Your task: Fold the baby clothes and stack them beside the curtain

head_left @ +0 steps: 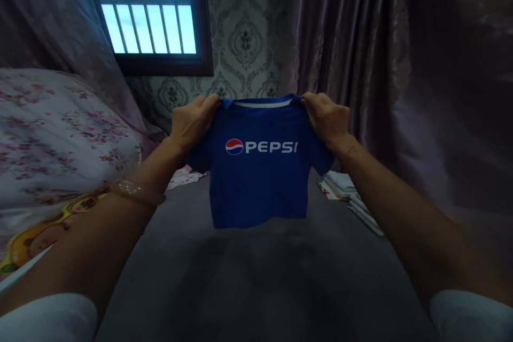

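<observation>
A small blue T-shirt [258,187] with a PEPSI logo across its chest hangs spread out in front of me, its front facing my eyes. My left hand [195,117] is closed on its left shoulder, beside the white-lined collar. On the other side of the collar, my right hand [326,117] pinches the right shoulder. Both arms reach forward, and the hem hangs loose above the bed. The short sleeves droop below my hands, partly covered by them.
Beneath the shirt spreads a grey bed sheet [248,283]. Folded clothes [340,184] lie at the right, and a pink-and-white cloth [185,177] at the left. Floral bedding [60,139] is piled on the left near a yellow cartoon-print item [38,240]. Curtains [340,26] and a barred window [148,10] stand behind.
</observation>
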`<state>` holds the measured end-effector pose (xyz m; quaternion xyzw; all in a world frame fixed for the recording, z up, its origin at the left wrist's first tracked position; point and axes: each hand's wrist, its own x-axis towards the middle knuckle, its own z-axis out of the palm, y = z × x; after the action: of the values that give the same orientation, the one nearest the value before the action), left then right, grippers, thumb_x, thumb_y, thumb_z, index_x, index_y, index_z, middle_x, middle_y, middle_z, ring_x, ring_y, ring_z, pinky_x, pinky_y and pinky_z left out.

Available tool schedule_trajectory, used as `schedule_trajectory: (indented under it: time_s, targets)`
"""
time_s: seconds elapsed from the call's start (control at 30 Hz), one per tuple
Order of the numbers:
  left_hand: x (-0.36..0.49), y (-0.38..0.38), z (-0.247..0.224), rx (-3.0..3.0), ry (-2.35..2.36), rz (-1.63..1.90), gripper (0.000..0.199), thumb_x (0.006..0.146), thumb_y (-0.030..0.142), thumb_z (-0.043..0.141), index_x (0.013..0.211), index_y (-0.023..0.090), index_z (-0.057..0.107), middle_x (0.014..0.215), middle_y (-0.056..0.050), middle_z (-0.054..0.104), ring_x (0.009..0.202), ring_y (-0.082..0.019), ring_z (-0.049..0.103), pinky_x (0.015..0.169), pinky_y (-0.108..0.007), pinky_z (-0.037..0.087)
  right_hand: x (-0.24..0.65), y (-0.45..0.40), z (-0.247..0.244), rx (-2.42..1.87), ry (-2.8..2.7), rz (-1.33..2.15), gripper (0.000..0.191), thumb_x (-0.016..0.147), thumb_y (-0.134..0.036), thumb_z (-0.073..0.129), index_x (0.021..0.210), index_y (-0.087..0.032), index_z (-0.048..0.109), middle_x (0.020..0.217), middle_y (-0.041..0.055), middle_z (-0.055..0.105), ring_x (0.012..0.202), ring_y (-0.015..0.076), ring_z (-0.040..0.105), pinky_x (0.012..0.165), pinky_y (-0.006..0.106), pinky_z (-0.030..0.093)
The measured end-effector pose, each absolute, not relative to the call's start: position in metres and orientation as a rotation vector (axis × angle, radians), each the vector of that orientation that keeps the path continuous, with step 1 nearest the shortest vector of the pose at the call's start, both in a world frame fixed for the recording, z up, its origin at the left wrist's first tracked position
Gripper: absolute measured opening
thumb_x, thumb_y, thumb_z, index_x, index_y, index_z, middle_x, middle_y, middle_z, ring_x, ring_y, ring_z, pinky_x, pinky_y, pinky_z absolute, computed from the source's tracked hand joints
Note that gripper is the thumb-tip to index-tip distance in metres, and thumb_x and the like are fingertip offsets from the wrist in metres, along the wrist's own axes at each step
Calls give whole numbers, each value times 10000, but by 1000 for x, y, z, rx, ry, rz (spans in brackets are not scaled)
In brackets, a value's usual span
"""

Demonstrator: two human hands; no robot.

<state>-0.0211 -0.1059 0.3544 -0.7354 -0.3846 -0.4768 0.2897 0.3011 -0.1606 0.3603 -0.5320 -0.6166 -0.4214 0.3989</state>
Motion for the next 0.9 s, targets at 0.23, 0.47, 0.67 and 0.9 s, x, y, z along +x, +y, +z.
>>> schedule_trajectory:
  time_s: [0.23,0.47,0.67,0.9]
  targets:
    - [-42,-155,367,-1952,-912,-1130,431,989,411,298,1215,142,547,1076,-91,620,1003,-193,589,844,-300,411,298,-221,369,-1315,-1639,-1109,441,1008,-445,292,1182,-196,611,1067,68,662,903,188,604,700,286,405]
    - [-57,-152,401,-2008,-942,-1008,635,921,549,230,1153,63,568,830,22,580,854,-101,606,820,-271,389,297,-224,392,-1215,-1767,-974,372,990,-426,377,1155,-209,631,1104,71,679,968,224,606,795,340,427]
    - [-56,-67,349,-2435,-1008,-842,436,919,474,372,1074,148,618,756,2,642,662,-113,589,653,-202,426,302,-145,349,-1383,-1969,-815,351,973,-429,400,1122,-230,647,1003,25,712,892,199,649,729,289,439]
    - [-16,37,190,-2616,-1355,-485,374,965,428,290,1075,228,586,934,-55,693,833,-195,649,701,-261,434,311,-41,214,-1771,-2201,-460,330,990,-393,362,1154,-257,615,1070,37,705,935,193,651,695,255,414]
